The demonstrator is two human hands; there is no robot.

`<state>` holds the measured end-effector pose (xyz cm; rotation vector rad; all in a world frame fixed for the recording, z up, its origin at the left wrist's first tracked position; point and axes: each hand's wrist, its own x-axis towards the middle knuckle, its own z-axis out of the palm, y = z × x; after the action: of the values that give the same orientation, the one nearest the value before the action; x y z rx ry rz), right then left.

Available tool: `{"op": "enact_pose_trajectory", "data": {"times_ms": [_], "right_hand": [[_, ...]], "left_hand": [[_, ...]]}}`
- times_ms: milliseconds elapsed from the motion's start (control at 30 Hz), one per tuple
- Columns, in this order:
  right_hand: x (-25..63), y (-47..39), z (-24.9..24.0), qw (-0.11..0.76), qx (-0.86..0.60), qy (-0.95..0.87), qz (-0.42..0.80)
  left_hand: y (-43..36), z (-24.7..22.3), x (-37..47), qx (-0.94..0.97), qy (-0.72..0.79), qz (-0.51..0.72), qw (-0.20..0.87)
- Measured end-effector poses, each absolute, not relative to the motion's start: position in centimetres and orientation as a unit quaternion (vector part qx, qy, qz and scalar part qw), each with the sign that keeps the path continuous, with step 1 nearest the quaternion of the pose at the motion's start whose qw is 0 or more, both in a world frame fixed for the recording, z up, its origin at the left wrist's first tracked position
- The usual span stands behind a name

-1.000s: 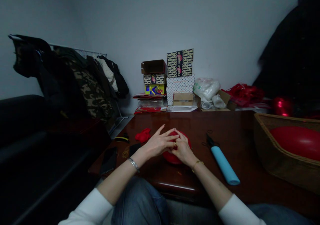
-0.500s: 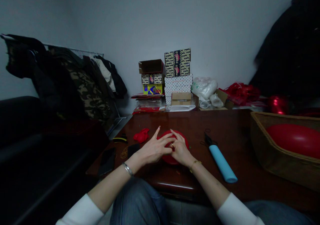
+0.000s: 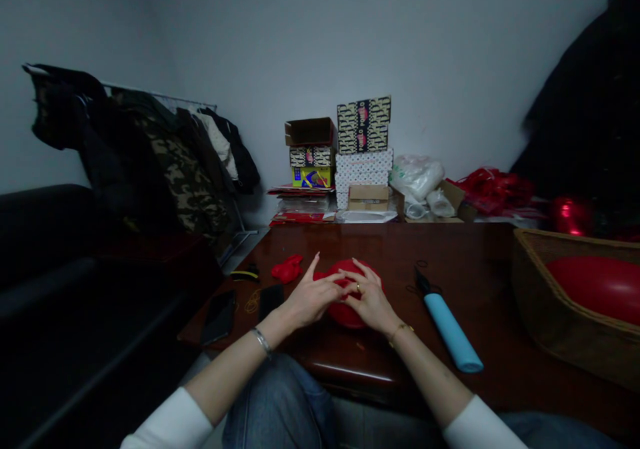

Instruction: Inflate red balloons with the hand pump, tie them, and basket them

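A round red balloon (image 3: 347, 316), inflated to a small size, lies on the table in front of me, partly covered by my hands. My left hand (image 3: 311, 299) reaches it from the left, thumb raised and fingers closed over the balloon's near top. From the other side, my right hand (image 3: 369, 304) meets it, thumb and fingers pinched close to the left fingertips. The balloon's neck is hidden among the fingers. A light-blue hand pump (image 3: 453, 332) with a black nozzle rests to the right. Crumpled red balloons or a red bag (image 3: 287, 269) lie left of my hands.
A wicker basket (image 3: 530, 289) holding a large red balloon (image 3: 595, 279) stands at the right. On the left are a dark phone (image 3: 219, 316), golden ties (image 3: 253, 301) and a black-yellow item (image 3: 245, 274). Stacked boxes (image 3: 364, 176) and plastic bags (image 3: 417, 177) sit beyond the table.
The view has shifted slightly, so everything sits a little further right. My fingers have moved slightly over the red balloon, the right fingers spreading a bit; both hands stay at it.
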<state>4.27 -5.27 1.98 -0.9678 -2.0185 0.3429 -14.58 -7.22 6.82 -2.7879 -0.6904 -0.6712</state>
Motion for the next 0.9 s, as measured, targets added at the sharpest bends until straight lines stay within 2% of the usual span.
{"op": "enact_pose_trajectory", "data": {"times_ms": [100, 367, 567, 700, 800, 900], "right_hand": [[4.4, -5.4, 1.9, 0.433, -0.384, -0.802, 0.151], [4.5, -5.4, 1.5, 0.46, -0.391, -0.777, 0.177], [4.5, -4.8, 0.7, 0.505, -0.393, -0.737, 0.218], [4.3, -4.6, 0.6, 0.518, -0.397, -0.72, 0.238], [4.0, -4.5, 0.4, 0.539, -0.393, -0.7, 0.255], [3.6, -4.4, 0.1, 0.561, -0.389, -0.68, 0.268]], "left_hand": [[-7.1, 6.3, -14.9, -0.929, -0.252, -0.258, 0.086], [-6.5, 6.1, -15.3, -0.903, -0.309, -0.26, 0.149], [-7.5, 6.4, -15.0, -0.907, -0.334, -0.225, 0.12], [-7.5, 6.1, -15.0, -0.892, -0.357, -0.277, -0.009], [-7.0, 5.1, -14.8, -0.84, -0.37, -0.356, -0.172], [-6.6, 3.6, -14.1, -0.749, -0.411, -0.45, -0.26]]}}
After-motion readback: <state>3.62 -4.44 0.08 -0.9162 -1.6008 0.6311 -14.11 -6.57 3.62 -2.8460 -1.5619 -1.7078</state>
